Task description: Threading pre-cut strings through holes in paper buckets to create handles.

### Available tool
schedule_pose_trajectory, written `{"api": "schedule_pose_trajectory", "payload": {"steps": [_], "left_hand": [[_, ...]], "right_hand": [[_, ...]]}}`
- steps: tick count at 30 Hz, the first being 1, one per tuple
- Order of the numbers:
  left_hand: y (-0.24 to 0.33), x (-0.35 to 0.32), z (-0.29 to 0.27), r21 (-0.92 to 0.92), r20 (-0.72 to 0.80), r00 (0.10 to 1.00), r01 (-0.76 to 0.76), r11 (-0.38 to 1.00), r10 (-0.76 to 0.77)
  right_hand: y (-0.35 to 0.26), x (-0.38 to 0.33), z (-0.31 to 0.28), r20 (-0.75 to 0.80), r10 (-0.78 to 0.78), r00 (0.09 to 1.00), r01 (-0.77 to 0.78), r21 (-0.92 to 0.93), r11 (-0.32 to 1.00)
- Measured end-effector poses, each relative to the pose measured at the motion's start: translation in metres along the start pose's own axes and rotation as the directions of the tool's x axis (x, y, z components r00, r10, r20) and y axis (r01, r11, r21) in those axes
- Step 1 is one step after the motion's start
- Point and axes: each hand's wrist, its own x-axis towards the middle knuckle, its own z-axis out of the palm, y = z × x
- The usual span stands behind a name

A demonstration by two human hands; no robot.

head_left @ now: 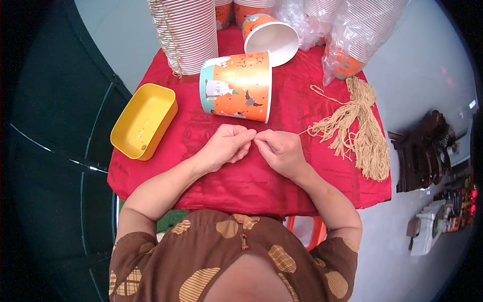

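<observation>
By R hand (282, 147), thin cord (303, 132), lt tan

A head-worn fisheye looks down from close above the red tablecloth (241, 187).

The surface (151, 176), which stands in the middle, is covered with a red cloth (236, 194). Around it, the floor (372, 261) is pale grey and a little shiny. On the left there is a dark green panel (45, 176) with thin bright lines. On the right stand dark brown furniture (422, 156) and a white stand (427, 229), near small red lights (474, 194).
</observation>
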Motion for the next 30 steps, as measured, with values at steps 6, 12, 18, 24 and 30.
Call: {"api": "schedule_pose_trajectory", "payload": {"steps": [6,12,18,24,30], "left_hand": [[-0.003,0.002,0.006,-0.078,-0.039,0.999,0.002,0.997,-0.005],[-0.002,0.003,0.005,-0.039,-0.070,0.997,0.042,0.998,-0.044],[-0.003,0.004,0.003,0.004,-0.072,0.996,0.052,0.999,-0.052],[-0.005,0.006,0.000,0.041,-0.054,0.998,0.023,0.999,-0.021],[-0.009,0.008,-0.004,0.014,-0.060,0.998,0.006,1.000,-0.006]], "right_hand": [[0.004,-0.005,0.003,0.014,-0.015,1.000,0.016,-0.070,0.997],[-0.002,-0.006,-0.001,0.071,0.226,0.971,-0.228,0.026,0.973],[0.003,-0.012,0.003,0.078,0.283,0.956,-0.287,0.049,0.957],[0.011,-0.014,0.005,0.007,0.182,0.983,-0.182,0.051,0.982],[0.014,-0.013,0.003,0.036,0.195,0.980,-0.196,0.020,0.980]]}}
